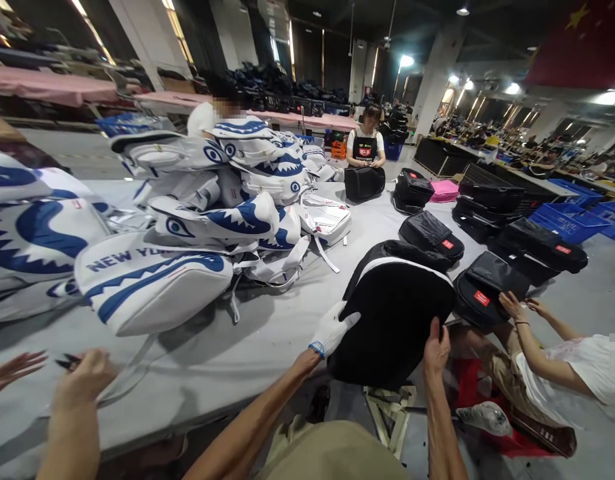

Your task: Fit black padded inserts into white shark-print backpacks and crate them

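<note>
**Head view: black backpack held at the table rim, with little to stop a slip**

Gripping a black backpack (397, 313) from both sides. On its left edge, the left hand (332, 330), in a white glove, clamped against the fabric. At the lower right corner, the right hand (436, 350), bare, with the thumb up over the front and the fingers hidden behind. Held upright at the near rim of the grey table (237, 353), above the lap.

Could drop off the rim if either grip eases. Probably carried mostly by the two hands, though cannot tell how much of the bottom rests on the table, since the bag itself hides that. Glove cloth on smooth fabric: likely to slide.

Tight on the right. Just beside, a co-worker's hands (512, 305) on another black bag (487, 290); could be bumped if swung that way.

Tight on the left too. Near the table rim, a second person's hand (82, 380) holding a small dark tool (67, 363), perhaps snips, too blurred to name. Could snag a sleeve or strap if reached across.

Behind, a loose heap of white and blue bags (187, 220) with straps trailing toward the backpack. Could be tugged down if a strap catches.
</note>
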{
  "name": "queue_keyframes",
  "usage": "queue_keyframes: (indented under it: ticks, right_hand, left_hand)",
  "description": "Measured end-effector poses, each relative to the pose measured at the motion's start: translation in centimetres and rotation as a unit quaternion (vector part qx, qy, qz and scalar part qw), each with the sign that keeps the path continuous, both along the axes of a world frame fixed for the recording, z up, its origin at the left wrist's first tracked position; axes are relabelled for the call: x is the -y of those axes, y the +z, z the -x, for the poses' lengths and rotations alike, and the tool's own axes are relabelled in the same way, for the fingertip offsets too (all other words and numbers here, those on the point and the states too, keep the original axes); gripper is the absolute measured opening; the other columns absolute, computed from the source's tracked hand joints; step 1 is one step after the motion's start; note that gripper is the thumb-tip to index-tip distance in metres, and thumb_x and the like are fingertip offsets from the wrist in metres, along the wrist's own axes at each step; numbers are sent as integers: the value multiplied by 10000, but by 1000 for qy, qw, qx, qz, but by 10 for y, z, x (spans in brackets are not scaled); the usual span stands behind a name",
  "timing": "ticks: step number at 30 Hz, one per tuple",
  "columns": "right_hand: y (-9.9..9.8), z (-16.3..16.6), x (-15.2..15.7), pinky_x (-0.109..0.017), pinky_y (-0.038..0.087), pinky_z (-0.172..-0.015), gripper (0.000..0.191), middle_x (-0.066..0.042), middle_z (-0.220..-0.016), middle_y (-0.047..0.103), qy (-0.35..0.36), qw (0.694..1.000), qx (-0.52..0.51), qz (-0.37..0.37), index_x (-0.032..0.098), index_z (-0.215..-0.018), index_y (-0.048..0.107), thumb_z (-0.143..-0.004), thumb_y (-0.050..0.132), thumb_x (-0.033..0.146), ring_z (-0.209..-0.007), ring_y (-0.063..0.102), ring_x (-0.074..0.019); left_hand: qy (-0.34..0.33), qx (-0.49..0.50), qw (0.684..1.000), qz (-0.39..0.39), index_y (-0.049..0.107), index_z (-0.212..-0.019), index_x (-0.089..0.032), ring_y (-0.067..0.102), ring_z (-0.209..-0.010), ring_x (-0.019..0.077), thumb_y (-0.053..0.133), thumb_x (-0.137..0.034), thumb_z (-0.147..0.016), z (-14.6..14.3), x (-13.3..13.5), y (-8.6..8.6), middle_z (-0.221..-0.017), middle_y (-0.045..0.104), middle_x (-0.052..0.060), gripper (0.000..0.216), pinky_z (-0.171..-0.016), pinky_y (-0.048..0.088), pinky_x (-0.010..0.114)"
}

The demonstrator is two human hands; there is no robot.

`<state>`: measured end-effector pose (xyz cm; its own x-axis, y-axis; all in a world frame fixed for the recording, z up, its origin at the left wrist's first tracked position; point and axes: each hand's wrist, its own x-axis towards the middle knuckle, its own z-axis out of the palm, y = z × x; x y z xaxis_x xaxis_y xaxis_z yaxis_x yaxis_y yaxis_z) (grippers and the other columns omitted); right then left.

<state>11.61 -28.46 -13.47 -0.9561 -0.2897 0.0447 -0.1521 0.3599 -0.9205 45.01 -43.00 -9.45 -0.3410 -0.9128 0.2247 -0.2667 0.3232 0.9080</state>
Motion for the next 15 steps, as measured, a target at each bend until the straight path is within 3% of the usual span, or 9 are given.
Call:
queue_keyframes:
  ticks: [3, 5, 9, 11, 13, 15]
  right_hand:
    - [21, -1, -7, -507, 445, -1235, 1078, -274, -1530, 673, 33, 999, 3, 37, 36, -1492, 666, -939, 390, 919, -1471, 594, -424]
    - [20, -4, -20, -527, 471, -1207, 1031, -249, -1443, 731, 103, 995, 3, 18, 59, -1431, 709, -931, 397, 905, -1403, 637, -419]
    - [20, -1, -47, -517, 509, -1193, 842, -181, -1412, 769, 203, 979, 26, -11, 144, -1422, 725, -835, 677, 746, -1352, 681, -372]
    - [40, 10, -50, -512, 518, -1193, 678, -162, -1389, 784, 205, 979, -11, 6, 176, -1342, 768, -843, 713, 631, -1324, 703, -348]
    - [73, 24, -39, -519, 521, -1190, 550, -161, -1347, 795, 165, 983, -80, 33, 180, -1262, 794, -907, 673, 583, -1287, 720, -331]
    - [108, 36, -16, -512, 530, -1175, 562, -167, -1389, 772, 161, 975, -143, 48, 179, -1337, 756, -973, 641, 591, -1292, 717, -314]
  left_hand:
    - [-21, -13, 1000, -2, 718, -1378, -193, 727, -1219, 285, 730, -536, -1051, 58, 11, -4, -1381, 736, 122, 474, -1069, 630, 517]
    - [-13, -21, 1000, -8, 700, -1416, -192, 711, -1253, 285, 712, -502, -1075, 67, 12, -15, -1445, 702, 137, 461, -1087, 617, 530]
    - [20, -38, 999, -28, 717, -1437, -234, 688, -1352, 300, 734, -393, -1043, 63, 4, -44, -1484, 716, 121, 425, -1205, 563, 526]
    - [22, -53, 998, -29, 728, -1441, -240, 690, -1378, 299, 717, -322, -1016, 67, 0, -56, -1475, 740, 107, 433, -1254, 540, 506]
    - [6, -63, 998, -10, 726, -1453, -231, 695, -1386, 300, 700, -283, -997, 74, -4, -61, -1470, 751, 108, 459, -1275, 530, 519]
    - [-10, -65, 998, 14, 718, -1470, -232, 698, -1388, 298, 693, -265, -995, 81, -7, -61, -1473, 752, 108, 476, -1278, 530, 534]
